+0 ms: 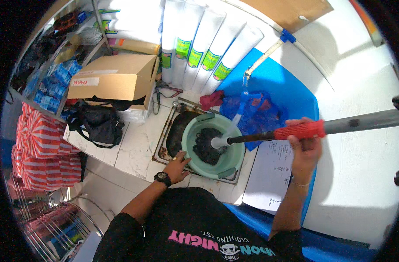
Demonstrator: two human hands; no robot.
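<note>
1. We see white rolls (pixel 210 32) standing behind, a cardboard box (pixel 107 78) to their left.
2. Our mop (pixel 254 137) slants across — dark head inside the green basin (pixel 232 161), handle running right.
3. A blue plastic bag (pixel 256 107) crowds the basin's far side.
4. Our right hand (pixel 305 144) clasps the mop's red grip (pixel 279 133) — our left hand (pixel 177 169) rests, fingers spread, at the basin's rim.

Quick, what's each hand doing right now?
Left hand: touching the green basin; grip can't be told.
Right hand: closed, holding the red pole grip.
</note>
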